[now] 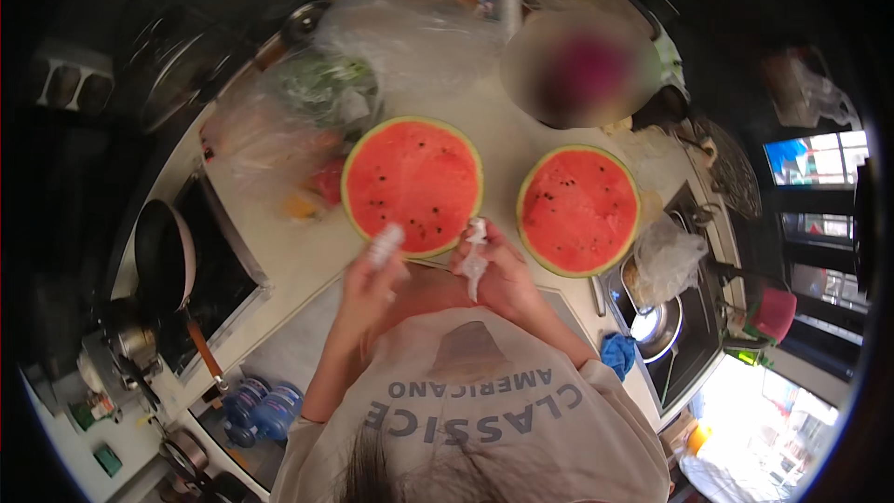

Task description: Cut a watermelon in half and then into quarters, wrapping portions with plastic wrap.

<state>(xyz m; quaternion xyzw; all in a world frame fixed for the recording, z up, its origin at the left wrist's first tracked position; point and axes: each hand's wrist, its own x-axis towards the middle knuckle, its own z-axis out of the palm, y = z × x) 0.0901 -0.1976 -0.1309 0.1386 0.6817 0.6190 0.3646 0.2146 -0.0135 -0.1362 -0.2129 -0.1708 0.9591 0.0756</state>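
My left hand (367,286) is blurred by motion in front of the larger-looking watermelon half (412,181). It grips a small white roll (386,244), whose material is too blurred to name. To its right, my right hand (499,269) pinches a crumpled piece of thin white film or tissue (476,258) close to that half's lower right rim. A second watermelon half (578,211) lies to the right. Both halves rest cut face up on the pale countertop (499,154), showing red flesh and black seeds.
Clear plastic bags (419,35) and bagged green vegetables (321,87) lie farther back. A frying pan (164,255) stands on the cooktop at left. At right are a sink (691,356) with a metal bowl (656,328), a blue cloth (618,355) and a knife-like handle (598,295).
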